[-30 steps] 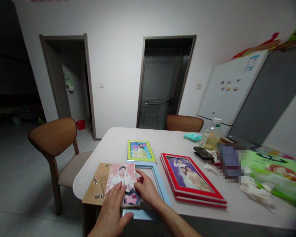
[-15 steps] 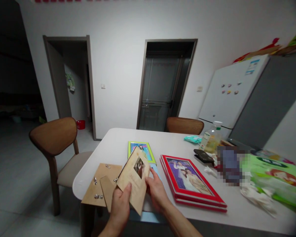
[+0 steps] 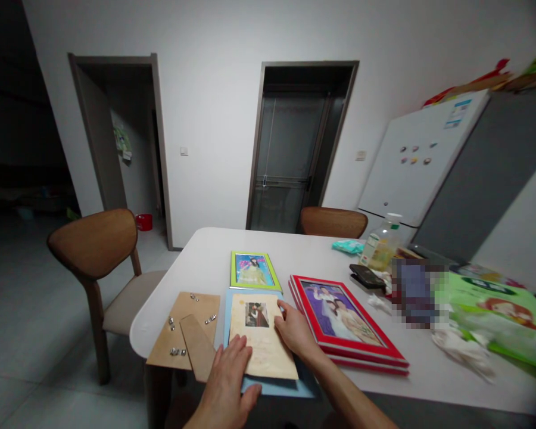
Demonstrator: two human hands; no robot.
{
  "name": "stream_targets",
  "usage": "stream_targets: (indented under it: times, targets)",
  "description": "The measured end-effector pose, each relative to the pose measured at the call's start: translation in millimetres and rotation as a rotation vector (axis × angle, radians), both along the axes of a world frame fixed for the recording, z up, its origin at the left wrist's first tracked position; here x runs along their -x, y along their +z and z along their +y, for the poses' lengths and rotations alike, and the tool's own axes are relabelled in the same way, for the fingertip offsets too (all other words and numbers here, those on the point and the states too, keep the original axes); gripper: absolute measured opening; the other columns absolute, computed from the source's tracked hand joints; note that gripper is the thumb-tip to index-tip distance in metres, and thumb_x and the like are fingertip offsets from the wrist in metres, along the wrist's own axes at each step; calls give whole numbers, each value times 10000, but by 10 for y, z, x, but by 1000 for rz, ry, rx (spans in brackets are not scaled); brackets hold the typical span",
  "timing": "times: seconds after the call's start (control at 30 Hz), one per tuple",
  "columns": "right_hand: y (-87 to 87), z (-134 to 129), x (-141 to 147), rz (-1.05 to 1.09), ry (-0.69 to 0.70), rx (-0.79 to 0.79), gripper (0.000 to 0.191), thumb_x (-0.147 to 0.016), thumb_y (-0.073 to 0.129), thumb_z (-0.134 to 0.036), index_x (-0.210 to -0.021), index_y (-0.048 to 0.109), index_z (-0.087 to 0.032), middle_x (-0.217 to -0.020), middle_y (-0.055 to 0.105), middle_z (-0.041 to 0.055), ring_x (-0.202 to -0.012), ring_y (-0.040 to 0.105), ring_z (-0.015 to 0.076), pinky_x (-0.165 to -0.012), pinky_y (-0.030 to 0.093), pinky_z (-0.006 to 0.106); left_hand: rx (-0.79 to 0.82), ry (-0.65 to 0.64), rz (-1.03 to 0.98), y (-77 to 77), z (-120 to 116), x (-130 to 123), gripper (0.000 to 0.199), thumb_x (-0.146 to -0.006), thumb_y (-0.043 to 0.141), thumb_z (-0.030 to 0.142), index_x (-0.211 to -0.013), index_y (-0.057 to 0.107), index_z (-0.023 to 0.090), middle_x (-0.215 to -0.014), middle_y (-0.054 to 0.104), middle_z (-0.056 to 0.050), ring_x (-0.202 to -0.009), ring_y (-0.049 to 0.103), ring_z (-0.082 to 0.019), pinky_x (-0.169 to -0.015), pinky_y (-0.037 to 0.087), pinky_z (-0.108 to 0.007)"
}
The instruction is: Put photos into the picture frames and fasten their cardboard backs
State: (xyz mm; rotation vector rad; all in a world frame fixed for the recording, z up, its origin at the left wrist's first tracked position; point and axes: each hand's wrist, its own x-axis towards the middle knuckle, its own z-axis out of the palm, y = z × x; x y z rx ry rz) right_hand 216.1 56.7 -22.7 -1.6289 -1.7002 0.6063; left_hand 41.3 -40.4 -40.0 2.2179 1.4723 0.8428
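Observation:
A cream sheet with a small dark photo (image 3: 263, 351) lies on a light blue board or frame (image 3: 286, 387) at the table's front edge. My left hand (image 3: 230, 378) rests flat on the sheet's lower left side, fingers spread. At the sheet's right edge is my right hand (image 3: 295, 330), its thumb and fingers closed on that edge. To the left lies a brown backing board (image 3: 165, 342) with metal clips and a stand flap (image 3: 196, 345). A green-framed picture (image 3: 252, 271) sits behind the sheet. Two stacked red-framed pictures (image 3: 348, 322) are to the right.
On the right stand a bottle (image 3: 379, 247) and a black item (image 3: 367, 279), near crumpled tissues (image 3: 462, 351) and a green package (image 3: 500, 316). Wooden chairs (image 3: 96, 244) are at the left and far sides of the white table (image 3: 161, 298).
The cream sheet was held tilted up in both hands; now it lies flat on the blue piece. My left hand has opened onto it. The green frame is fully visible.

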Motion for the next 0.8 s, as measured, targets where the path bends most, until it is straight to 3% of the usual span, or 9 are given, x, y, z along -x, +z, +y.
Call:
stream_targets:
  times: [0.17, 0.3, 0.43, 0.6, 0.73, 0.8]
  targets:
    - [-19, 79, -89, 39, 49, 8, 464, -646, 368, -119, -1086, 515, -100, -836, 649, 77, -678, 585, 138, -620, 407, 204, -22, 5, 113, -24, 7, 18, 454, -694, 516, 195, -1134, 458, 102, -1263, 387, -175, -1177, 333, -260, -960, 253, -505]
    - [-49, 78, -89, -12, 6, 20, 460, -649, 378, -129, -1086, 511, -72, -873, 640, 100, -767, 580, 164, -672, 404, 223, -12, -8, 144, 17, -10, 20, 425, -707, 514, 216, -1118, 470, 119, -1260, 395, -166, -1173, 339, -262, -958, 250, -513]
    - [-39, 11, -4, -207, -4, -66, 397, -706, 387, -174, -1068, 523, -85, -972, 607, 130, -884, 546, 195, -775, 366, 264, -7, -40, 153, 48, -18, 17, 405, -720, 506, 242, -1112, 478, 143, -1244, 424, -151, -1165, 354, -264, -958, 246, -520]
    - [-46, -119, 118, -514, -7, -141, 299, -771, 380, -234, -1000, 550, -144, -937, 581, 126, -907, 488, 217, -784, 318, 309, -7, -38, 146, 56, -2, -1, 353, -718, 508, 250, -1062, 519, 170, -1209, 475, -129, -1156, 367, -273, -953, 250, -527]
    - [-92, -163, 143, -602, -12, -177, 273, -779, 377, -247, -971, 566, -200, -1170, 444, 121, -1000, 418, 245, -765, 310, 331, 28, -40, 177, 103, -4, -36, 335, -724, 495, 262, -1039, 535, 156, -1203, 482, -130, -1164, 354, -277, -955, 240, -527]
    - [-106, -160, 131, -617, 7, -179, 269, -786, 363, -250, -931, 585, -202, -1195, 422, 120, -1014, 404, 256, -758, 310, 342, 39, -69, 180, 123, -21, -10, 353, -724, 491, 265, -1059, 523, 159, -1210, 475, -124, -1171, 345, -268, -963, 231, -517]
